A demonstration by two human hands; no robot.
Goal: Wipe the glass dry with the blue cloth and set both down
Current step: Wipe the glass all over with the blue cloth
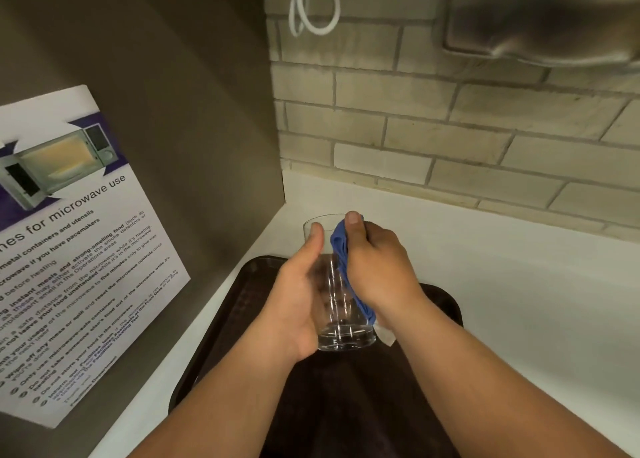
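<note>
Dark textured tray (pixel 221 322), rounded corners, lies directly beneath the grip. Left hand (pixel 294 294) is clamped around a clear, thick-based tumbler glass (pixel 341 305), held above the tray. Right hand (pixel 379 267) presses a crumpled blue cloth (pixel 341 249) against the glass's right wall. Beyond: bare white counter (pixel 502 270), brick wall (pixel 450 135). Left: microwave notice (pixel 69 249).

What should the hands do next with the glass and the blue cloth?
Probably keep rubbing: slide the blue cloth around the side of the glass. The left hand holds the glass above the dark tray, and the right hand presses the cloth on one side only.
</note>
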